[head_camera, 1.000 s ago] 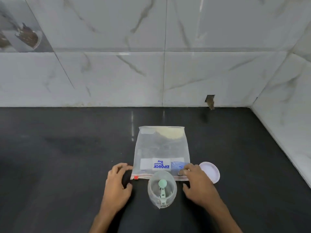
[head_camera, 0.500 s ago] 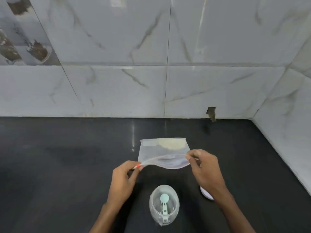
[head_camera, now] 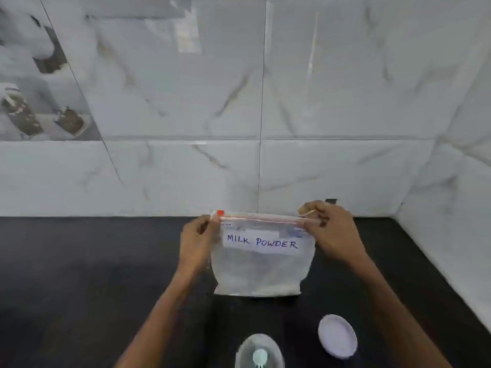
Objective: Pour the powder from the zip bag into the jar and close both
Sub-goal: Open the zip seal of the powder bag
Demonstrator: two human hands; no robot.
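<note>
Pinching the bag by its top corners with left hand and right hand, zip seemingly shut, upright over the table, behind the open jar and lid. Risking a spill beside the jar if tipped fast or off-centre. Labelled by hand "MILK POWDER".

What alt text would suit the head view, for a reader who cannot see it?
The left hand and the right hand pinch the top corners of a clear zip bag labelled MILK POWDER, held upright over a black counter. Nearer the camera are an open jar with a green scoop inside and a white lid.
</note>
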